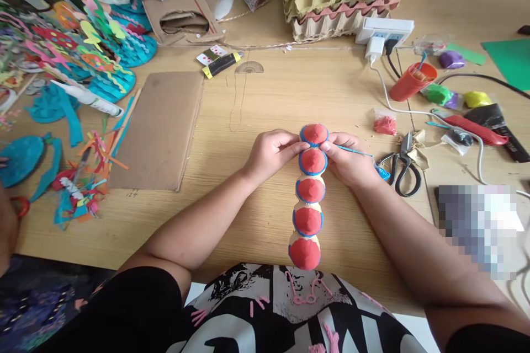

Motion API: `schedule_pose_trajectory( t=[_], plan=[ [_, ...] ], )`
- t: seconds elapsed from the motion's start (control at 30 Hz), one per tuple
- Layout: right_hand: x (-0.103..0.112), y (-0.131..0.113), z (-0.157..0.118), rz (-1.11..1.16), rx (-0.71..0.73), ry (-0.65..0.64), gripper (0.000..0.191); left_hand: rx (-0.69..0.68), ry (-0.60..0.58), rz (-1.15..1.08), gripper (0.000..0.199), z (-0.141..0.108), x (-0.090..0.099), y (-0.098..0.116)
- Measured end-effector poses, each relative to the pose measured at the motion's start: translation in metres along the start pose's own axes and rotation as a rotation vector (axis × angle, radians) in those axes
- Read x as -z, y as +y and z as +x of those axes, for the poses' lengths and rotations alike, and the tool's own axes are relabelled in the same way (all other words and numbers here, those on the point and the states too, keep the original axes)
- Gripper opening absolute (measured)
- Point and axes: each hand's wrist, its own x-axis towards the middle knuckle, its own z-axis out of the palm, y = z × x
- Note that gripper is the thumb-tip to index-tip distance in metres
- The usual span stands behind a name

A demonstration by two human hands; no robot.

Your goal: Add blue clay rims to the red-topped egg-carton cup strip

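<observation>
Here, left hand [273,155], right hand [350,159], both pinching the red-domed strip [310,191].

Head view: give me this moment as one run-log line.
left hand: grips red-domed strip, far end | right hand: grips opposite edge | blue strand: at right hand | scissors: farther right

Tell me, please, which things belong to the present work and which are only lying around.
In the work:
red-domed strip, held by left grip and right grip
probably thin blue strand, blue packet

Apparently lying about:
cardboard sheet
protractor
red cup
power strip
</observation>
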Motion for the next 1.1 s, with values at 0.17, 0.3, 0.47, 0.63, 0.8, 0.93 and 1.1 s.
schedule_pose_trajectory(
  t=[0.17, 0.3, 0.47, 0.63, 0.8, 0.93, 1.1],
  plan=[
    [-0.004, 0.0, -0.002, 0.034, 0.008, -0.01, 0.025, 0.138, -0.017, -0.296, 0.049, -0.001, -0.004, -0.006],
    [-0.007, -0.001, -0.003, 0.073, -0.005, 0.014, 0.025, 0.247, -0.063, -0.536, 0.047, -0.003, -0.008, -0.01],
    [-0.005, -0.001, -0.002, 0.033, 0.007, 0.053, 0.026, 0.329, -0.115, -0.55, 0.044, -0.003, -0.007, -0.008],
    [-0.006, -0.002, 0.0, 0.073, -0.019, 0.054, 0.028, 0.427, -0.153, -0.792, 0.051, -0.001, -0.008, -0.001],
    [-0.01, -0.004, -0.004, 0.071, -0.045, 0.038, 0.031, 0.493, -0.106, -1.119, 0.046, -0.005, -0.022, 0.004],
    [-0.007, -0.005, -0.006, -0.046, 0.021, -0.031, 0.037, 0.497, -0.035, -1.129, 0.041, -0.009, -0.028, 0.006],
    [-0.007, -0.018, -0.004, -0.095, 0.226, 0.179, 0.032, 0.504, 0.074, -1.035, 0.045, -0.008, -0.024, 0.005]
  ],
)
